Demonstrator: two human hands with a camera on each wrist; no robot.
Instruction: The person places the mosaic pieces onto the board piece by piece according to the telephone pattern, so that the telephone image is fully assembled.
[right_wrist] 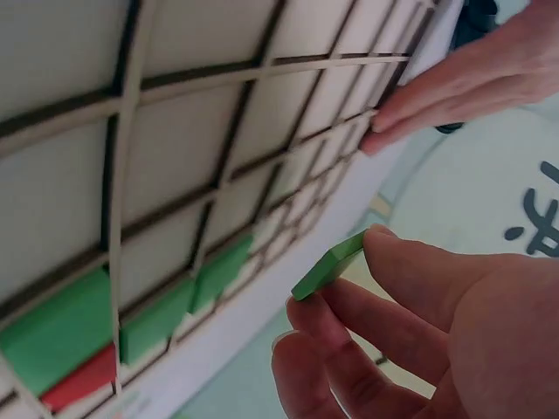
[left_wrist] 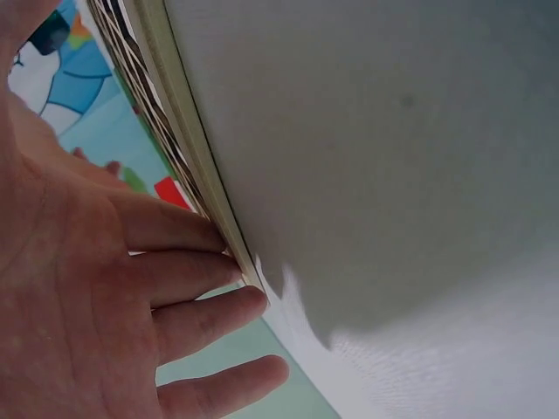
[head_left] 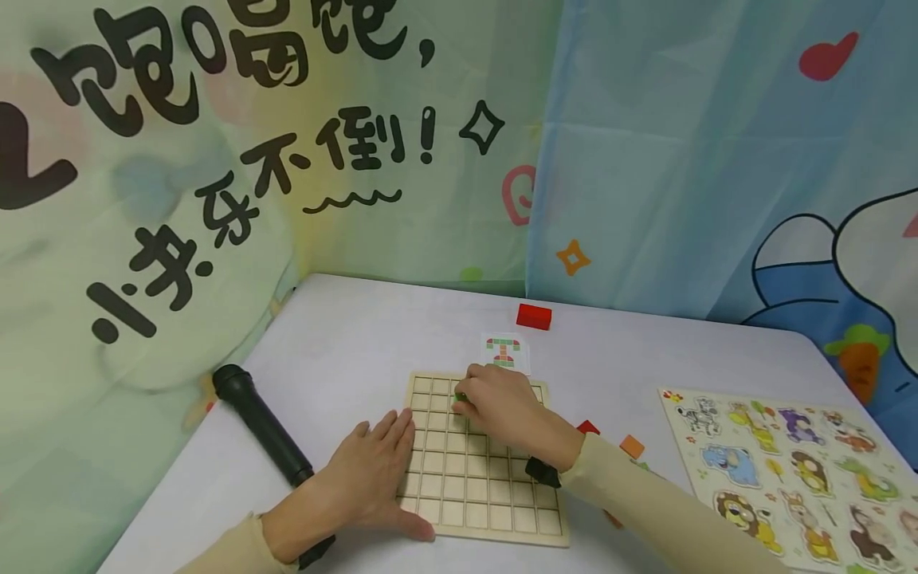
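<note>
The right hand (head_left: 505,405) is pinching a green block (right_wrist: 327,266) over the board's (head_left: 476,488) far side! The left hand (head_left: 373,474) is touching its left edge, fingers straight.

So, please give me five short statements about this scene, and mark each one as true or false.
1. The right hand pinches a green piece. True.
2. The left hand is lifted clear of the grid board. False: it touches the board's left edge.
3. A red block lies beyond the pattern card. True.
4. The animal sheet lies left of the grid board. False: it lies to the right.
5. Other green pieces sit in the grid. True.
</note>
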